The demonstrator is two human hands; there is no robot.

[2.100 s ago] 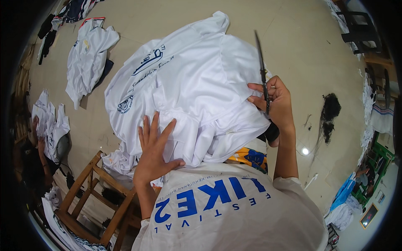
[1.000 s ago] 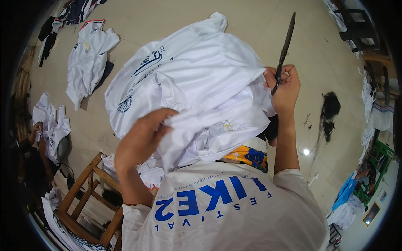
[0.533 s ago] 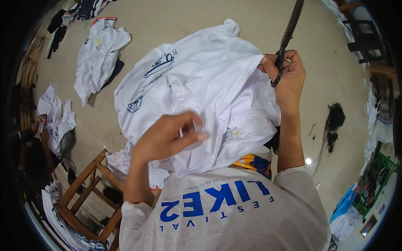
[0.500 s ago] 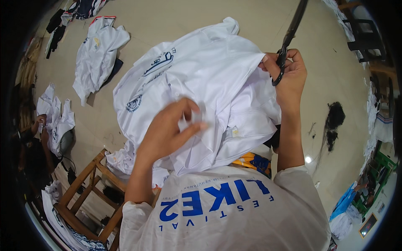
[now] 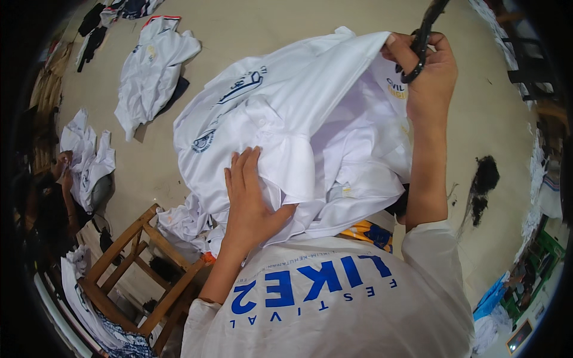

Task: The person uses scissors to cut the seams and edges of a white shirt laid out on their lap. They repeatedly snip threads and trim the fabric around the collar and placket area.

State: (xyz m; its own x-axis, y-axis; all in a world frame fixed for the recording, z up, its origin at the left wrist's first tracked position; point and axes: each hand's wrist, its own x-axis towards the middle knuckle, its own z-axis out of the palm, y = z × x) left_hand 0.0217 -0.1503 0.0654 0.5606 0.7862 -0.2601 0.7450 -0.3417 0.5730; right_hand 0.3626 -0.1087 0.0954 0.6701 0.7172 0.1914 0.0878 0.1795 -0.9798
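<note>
Our right hand [image 5: 422, 52] pinches the raised edge of a white printed shirt [image 5: 334, 98], black scissors [image 5: 425, 37] hooked on that same hand, blades pointing away from us. The shirt spreads between our hands, its raised edge slanting down from right to left; our left hand [image 5: 253, 206] lies open on the cloth. Half a second ago that edge was lower and the left hand hovered.

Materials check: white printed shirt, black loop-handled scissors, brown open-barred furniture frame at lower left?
White printed shirt: smooth fabric, probably synthetic; soft folds, faint sheen.

Black loop-handled scissors: likely metal, dark finish; slim, rigid, small highlights. Handle could be plastic.

Brown open-barred furniture frame: looks like wood; warm brown, straight squared bars. Can't tell if varnished.
</note>
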